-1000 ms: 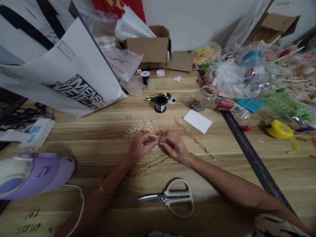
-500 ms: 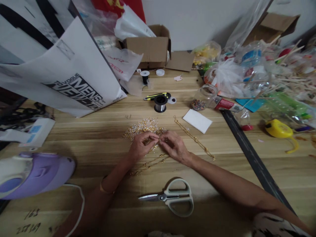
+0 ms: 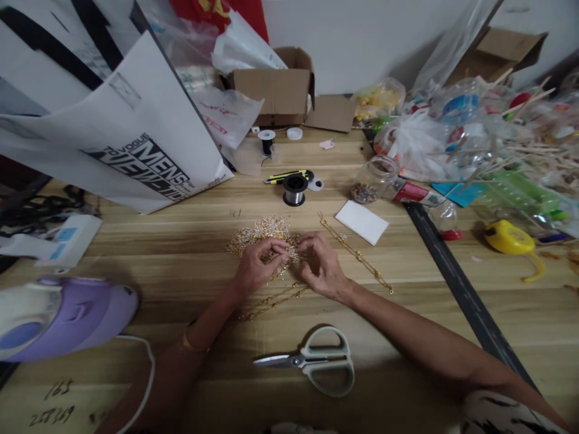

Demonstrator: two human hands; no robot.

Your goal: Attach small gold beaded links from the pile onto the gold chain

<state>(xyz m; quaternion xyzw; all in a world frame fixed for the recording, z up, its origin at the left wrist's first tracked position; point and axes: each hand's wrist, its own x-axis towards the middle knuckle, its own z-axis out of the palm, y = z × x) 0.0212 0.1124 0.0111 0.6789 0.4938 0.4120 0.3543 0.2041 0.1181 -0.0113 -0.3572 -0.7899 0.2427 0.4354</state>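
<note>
A heap of small gold and clear beads [image 3: 257, 232] lies on the wooden table. At its near edge, my left hand [image 3: 259, 265] has thumb and fingertips pinched together; whatever sits between them is too small to make out. My right hand [image 3: 323, 265] is just to the right, thumb and index finger apart, over the heap's right side. One gold beaded chain [image 3: 275, 299] lies below both hands. Another gold beaded chain [image 3: 359, 255] stretches out to the right of my right hand. Nearer to me lie scissors [image 3: 312, 360] with pale handles.
Beyond the beads stand a wire spool [image 3: 295, 190] and a yellow utility knife [image 3: 280, 177]. A white card [image 3: 362, 222] and a jar of beads [image 3: 373, 181] lie to the right, with a yellow tape measure [image 3: 509, 236] farther out. A purple appliance [image 3: 85, 316] stands left.
My right hand's fingers have spread apart, and it has drawn slightly away from the left fingertips. My left hand keeps its pinch almost in place.
</note>
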